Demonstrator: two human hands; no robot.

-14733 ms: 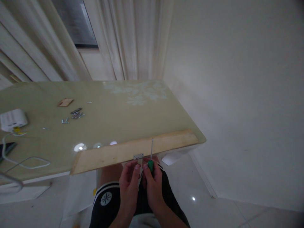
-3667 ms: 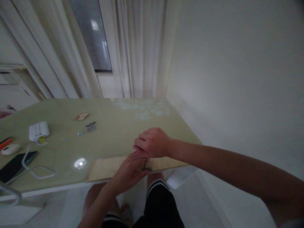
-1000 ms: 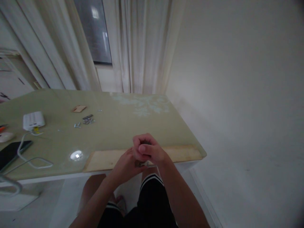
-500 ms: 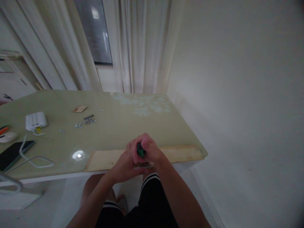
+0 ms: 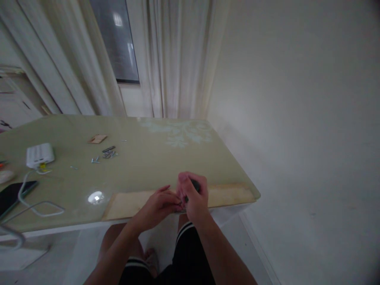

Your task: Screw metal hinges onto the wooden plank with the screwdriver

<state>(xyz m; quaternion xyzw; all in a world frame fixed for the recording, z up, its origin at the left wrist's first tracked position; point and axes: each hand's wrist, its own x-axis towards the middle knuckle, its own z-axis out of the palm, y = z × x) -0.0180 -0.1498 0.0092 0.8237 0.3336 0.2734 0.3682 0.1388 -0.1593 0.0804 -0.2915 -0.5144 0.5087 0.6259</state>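
In the head view, my right hand (image 5: 198, 202) is wrapped round the dark green handle of a screwdriver (image 5: 195, 185), held over the front edge of a long pale wooden board (image 5: 127, 204). Fingers hide most of the tool and its tip. Just left of it, my left hand (image 5: 157, 206) rests on the board with fingertips brought together near the tool's lower end. Whatever they pinch is too small and covered to make out. The board lies along the table's front edge.
Several screws (image 5: 109, 154) lie on the green table (image 5: 148, 166) beside a dark metal strip (image 5: 108, 149). A small wooden piece (image 5: 97, 139) sits behind them. Farther left are a white charger (image 5: 40, 154), its cable (image 5: 44, 215) and a phone (image 5: 14, 196). A wall (image 5: 297, 138) rises on the right.
My right hand has shifted right with the screwdriver. My left hand has come away from the handle, and its fingertips are now lower, by the tool's lower end. The view has shifted slightly.
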